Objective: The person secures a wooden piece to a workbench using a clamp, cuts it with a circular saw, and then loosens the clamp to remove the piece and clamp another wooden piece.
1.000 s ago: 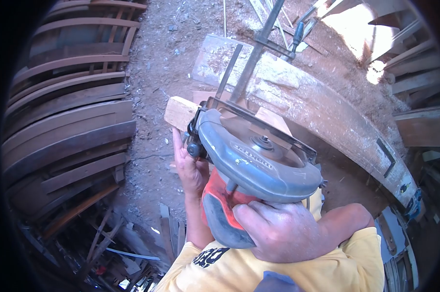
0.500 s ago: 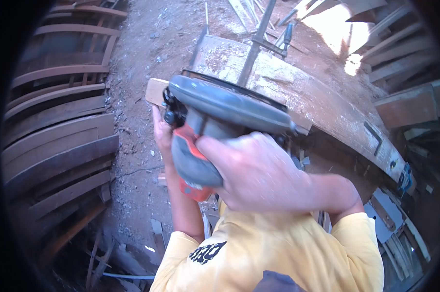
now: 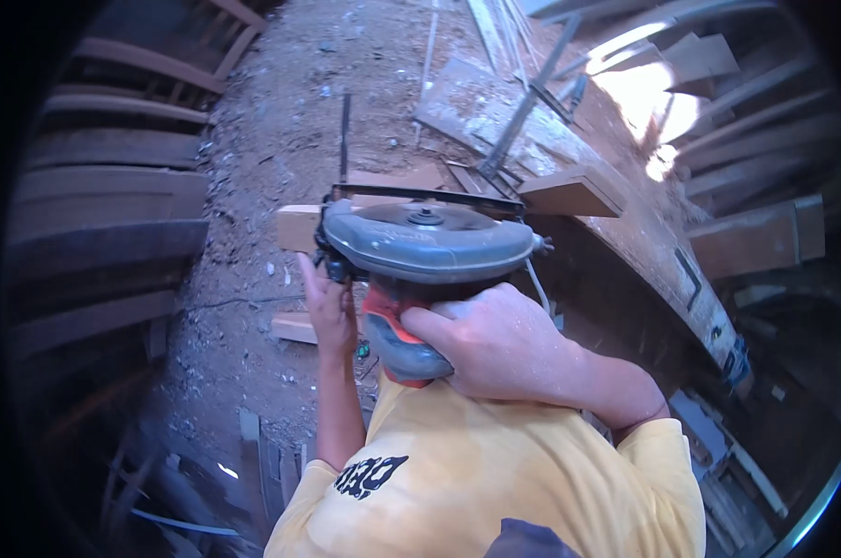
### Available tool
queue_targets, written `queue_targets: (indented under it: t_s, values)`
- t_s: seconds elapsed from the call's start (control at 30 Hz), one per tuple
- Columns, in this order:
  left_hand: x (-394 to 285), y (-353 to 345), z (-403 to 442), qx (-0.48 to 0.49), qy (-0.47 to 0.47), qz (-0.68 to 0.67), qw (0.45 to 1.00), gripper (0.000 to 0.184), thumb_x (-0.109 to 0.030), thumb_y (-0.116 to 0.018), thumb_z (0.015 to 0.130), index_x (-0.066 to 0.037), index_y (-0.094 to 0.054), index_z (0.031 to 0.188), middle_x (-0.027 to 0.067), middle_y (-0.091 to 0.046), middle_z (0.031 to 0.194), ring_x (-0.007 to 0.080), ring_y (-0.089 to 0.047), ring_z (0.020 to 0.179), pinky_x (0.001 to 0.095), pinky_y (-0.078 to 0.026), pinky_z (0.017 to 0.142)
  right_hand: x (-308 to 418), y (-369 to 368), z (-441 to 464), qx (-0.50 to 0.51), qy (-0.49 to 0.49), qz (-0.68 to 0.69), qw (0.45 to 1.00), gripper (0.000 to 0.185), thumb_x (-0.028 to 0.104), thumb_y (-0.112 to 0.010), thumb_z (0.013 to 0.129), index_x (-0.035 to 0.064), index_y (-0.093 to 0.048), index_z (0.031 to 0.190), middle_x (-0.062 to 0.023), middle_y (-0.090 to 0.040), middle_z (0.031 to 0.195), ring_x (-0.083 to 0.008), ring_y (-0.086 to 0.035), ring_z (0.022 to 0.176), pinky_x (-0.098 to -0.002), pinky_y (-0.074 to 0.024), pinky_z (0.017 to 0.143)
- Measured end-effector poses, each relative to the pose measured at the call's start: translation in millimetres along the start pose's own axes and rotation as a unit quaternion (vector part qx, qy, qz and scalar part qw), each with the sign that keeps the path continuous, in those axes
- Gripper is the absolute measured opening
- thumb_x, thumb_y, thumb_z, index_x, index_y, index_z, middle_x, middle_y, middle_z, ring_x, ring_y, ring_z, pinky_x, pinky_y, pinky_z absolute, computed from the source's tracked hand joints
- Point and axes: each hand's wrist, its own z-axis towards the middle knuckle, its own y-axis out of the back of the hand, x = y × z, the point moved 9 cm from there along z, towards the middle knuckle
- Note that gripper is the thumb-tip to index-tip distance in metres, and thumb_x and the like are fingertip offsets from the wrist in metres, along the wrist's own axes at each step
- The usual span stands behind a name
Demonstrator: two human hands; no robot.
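A grey and red circular saw (image 3: 420, 246) spans the middle of the view, its round blade showing within the guard. My right hand (image 3: 504, 339) is closed around its handle. Past the saw's left end sticks out a pale wooden board (image 3: 299, 228), the rest of it hidden behind the saw. My left hand (image 3: 329, 307) is at this board's near edge, one finger stretched up to it and the others curled, partly covered by the saw. On the saw's right, an angled piece of board (image 3: 574, 191) lies by the bench edge.
A dusty workbench (image 3: 625, 242) runs diagonally on the right, with a bar clamp (image 3: 536, 93) across it and an L-shaped metal piece (image 3: 688, 276) on top. Stacked wooden parts (image 3: 113, 186) line the left. Scraps and dust cover the ground (image 3: 262, 121).
The saw sits flatter and lower in view, its blade now visible. The wood on its right shows more and lies at an angle to the left board. My view has shifted.
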Motion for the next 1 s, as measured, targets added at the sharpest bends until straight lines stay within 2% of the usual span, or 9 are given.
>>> queue_targets:
  t_s: [0.13, 0.3, 0.37, 0.47, 0.5, 0.67, 0.8, 0.87, 1.0]
  values:
    - [-14, 20, -35, -0.007, -0.036, -0.053, 0.998, 0.099, -0.009, -0.059, 0.097, 0.001, 0.017, 0.16, 0.0116, -0.059, 0.137, 0.0159, -0.06, 0.115, 0.0314, -0.046, 0.102, 36, -13, -16, -0.052, 0.044, -0.009, 0.998, 0.033, 0.021, -0.075, 0.077, 0.0064, -0.06, 0.102, -0.0142, -0.069, 0.078, -0.0371, -0.07, 0.071, -0.0478, -0.0534, 0.06]
    - [-55, 16, -43, 0.056, -0.039, 0.025, 0.997, 0.099, -0.018, -0.061, 0.1, 0.004, 0.017, 0.159, 0.0173, -0.06, 0.139, 0.0207, -0.058, 0.127, 0.0372, -0.039, 0.114, 61, -22, -32, -0.109, -0.003, 0.031, 0.994, 0.042, 0.01, -0.078, 0.072, 0.0079, -0.066, 0.112, -0.0166, -0.072, 0.088, -0.0381, -0.071, 0.081, -0.0448, -0.0562, 0.07]
    - [-63, 14, -23, 0.091, -0.087, 0.029, 0.992, 0.101, -0.011, -0.059, 0.099, 0.002, 0.022, 0.157, 0.0132, -0.065, 0.125, 0.019, -0.064, 0.108, 0.0339, -0.049, 0.1, 71, -17, -34, -0.149, -0.04, 0.035, 0.987, 0.047, 0.001, -0.078, 0.07, 0.0073, -0.068, 0.116, -0.0191, -0.072, 0.092, -0.0391, -0.071, 0.086, -0.0421, -0.0565, 0.075]
    - [-83, 6, 11, 0.15, -0.105, 0.019, 0.983, 0.099, -0.008, -0.057, 0.098, 0.002, 0.021, 0.158, 0.0104, -0.065, 0.116, 0.0164, -0.063, 0.096, 0.0314, -0.051, 0.091, 98, -8, -21, -0.206, -0.059, -0.005, 0.977, 0.045, 0.0, -0.078, 0.071, 0.0057, -0.068, 0.115, -0.0208, -0.072, 0.093, -0.0399, -0.072, 0.088, -0.0415, -0.0564, 0.077]
    - [-90, 8, 22, 0.155, -0.091, 0.016, 0.984, 0.097, 0.0, -0.052, 0.095, -0.001, 0.02, 0.16, 0.0056, -0.063, 0.107, 0.0116, -0.055, 0.086, 0.0272, -0.049, 0.081, 100, -10, -10, -0.213, -0.066, 0.012, 0.975, 0.046, -0.001, -0.077, 0.071, 0.0053, -0.067, 0.115, -0.0206, -0.072, 0.092, -0.0404, -0.072, 0.088, -0.0413, -0.0559, 0.077]
    - [-130, 47, 93, 0.237, -0.094, 0.021, 0.967, 0.097, -0.004, -0.055, 0.095, -0.002, 0.017, 0.161, 0.0059, -0.063, 0.109, 0.0127, -0.057, 0.09, 0.0281, -0.049, 0.084, 139, -14, 71, -0.261, -0.052, -0.027, 0.964, 0.041, 0.007, -0.076, 0.075, 0.0064, -0.064, 0.114, -0.0205, -0.071, 0.087, -0.0411, -0.07, 0.08, -0.0472, -0.0561, 0.069]
    - [-196, 101, 154, 0.236, -0.102, -0.02, 0.966, 0.094, -0.016, -0.056, 0.099, -0.001, 0.011, 0.162, 0.0095, -0.064, 0.121, 0.013, -0.06, 0.104, 0.0303, -0.047, 0.095, 169, -31, 165, -0.275, -0.048, -0.011, 0.96, 0.045, 0.012, -0.075, 0.074, 0.0063, -0.06, 0.116, -0.0219, -0.07, 0.082, -0.0423, -0.069, 0.078, -0.0507, -0.055, 0.068]
    - [-206, 144, 191, 0.256, -0.076, 0.083, 0.96, 0.091, -0.013, -0.055, 0.099, -0.002, 0.008, 0.163, 0.0101, -0.061, 0.133, 0.0153, -0.059, 0.115, 0.0315, -0.045, 0.102, 188, -33, 200, -0.293, -0.06, -0.004, 0.954, 0.044, 0.012, -0.074, 0.074, 0.0059, -0.059, 0.115, -0.0221, -0.07, 0.081, -0.0428, -0.069, 0.078, -0.0515, -0.0546, 0.068]
    - [-237, 177, 225, 0.297, -0.038, 0.107, 0.948, 0.086, -0.01, -0.052, 0.1, -0.003, 0.005, 0.164, 0.0103, -0.059, 0.136, 0.0151, -0.058, 0.117, 0.0332, -0.044, 0.106, 219, -33, 250, -0.272, -0.098, 0.01, 0.957, 0.043, 0.014, -0.076, 0.076, 0.0067, -0.061, 0.116, -0.0192, -0.072, 0.086, -0.0411, -0.07, 0.08, -0.0493, -0.0556, 0.069]
